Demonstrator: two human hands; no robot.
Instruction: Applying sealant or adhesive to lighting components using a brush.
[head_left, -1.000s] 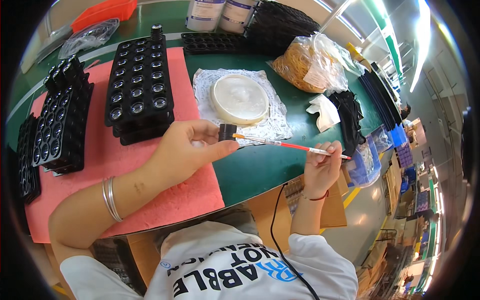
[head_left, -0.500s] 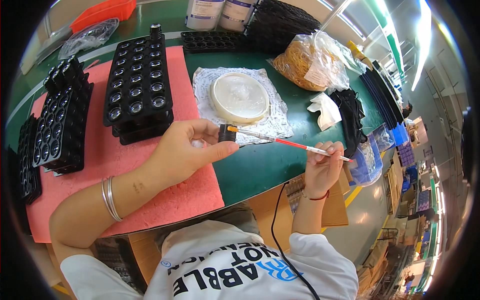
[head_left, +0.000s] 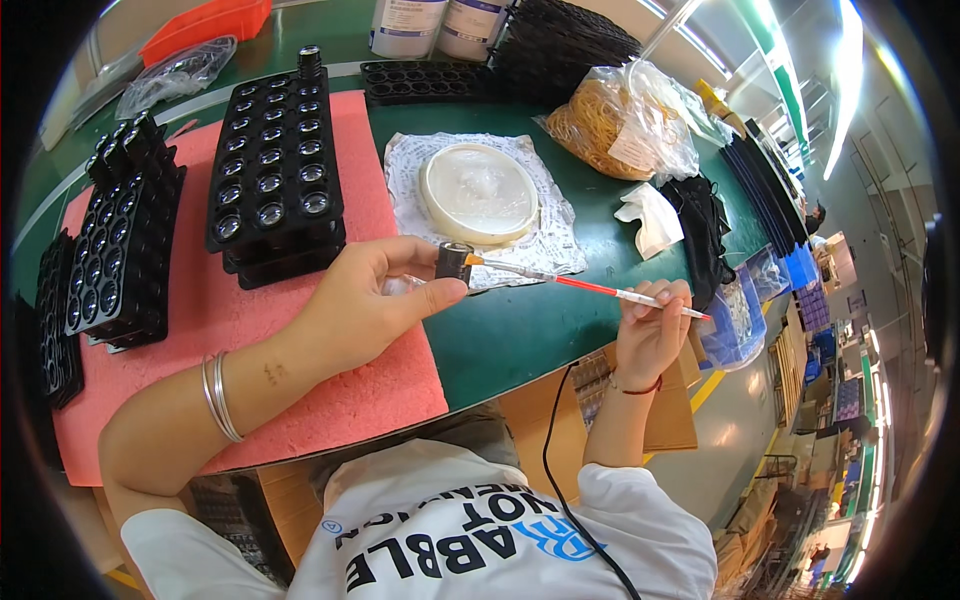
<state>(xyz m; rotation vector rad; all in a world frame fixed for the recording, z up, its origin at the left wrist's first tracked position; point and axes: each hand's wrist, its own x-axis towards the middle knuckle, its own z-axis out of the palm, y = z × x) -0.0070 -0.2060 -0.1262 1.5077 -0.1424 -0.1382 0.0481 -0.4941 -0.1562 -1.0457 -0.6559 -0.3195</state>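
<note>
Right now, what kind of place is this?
Probably a factory or workshop. There's a green workbench, black trays holding rows of round, shiny parts, and, off to the right, a big hall with long bright lights.

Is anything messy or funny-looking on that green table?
One black cylinder sticks up at the far right corner of the right-hand tray stack on the pink mat, taller than the rest there, so it looks odd. A white tissue-like piece lies crumpled on the table. I see no spill.
</note>
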